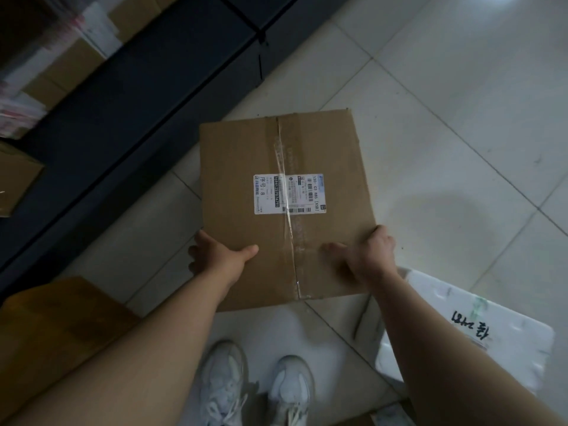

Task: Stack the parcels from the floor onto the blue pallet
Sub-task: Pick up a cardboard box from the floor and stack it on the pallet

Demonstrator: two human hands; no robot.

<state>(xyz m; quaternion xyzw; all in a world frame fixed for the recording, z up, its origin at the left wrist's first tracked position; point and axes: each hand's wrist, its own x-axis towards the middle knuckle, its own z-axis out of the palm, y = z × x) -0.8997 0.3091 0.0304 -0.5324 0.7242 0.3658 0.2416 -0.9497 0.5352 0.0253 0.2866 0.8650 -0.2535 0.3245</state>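
A brown cardboard parcel (pixel 246 149) with a taped seam and a white shipping label (pixel 289 193) is held in front of me above the tiled floor. My left hand (pixel 219 256) grips its near left edge, thumb on top and fingers curled under the side. My right hand (pixel 365 253) grips the near right corner, thumb lying on the top face. A dark blue pallet (pixel 129 118) runs diagonally across the upper left, with several cardboard boxes (pixel 61 66) stacked on its far side.
A white foam box (pixel 491 327) with black handwriting lies on the floor at the lower right. Another brown box (pixel 46 327) sits at the lower left, and a box corner (pixel 15 179) shows at the left edge. My white shoes (pixel 255 385) stand on light tiles.
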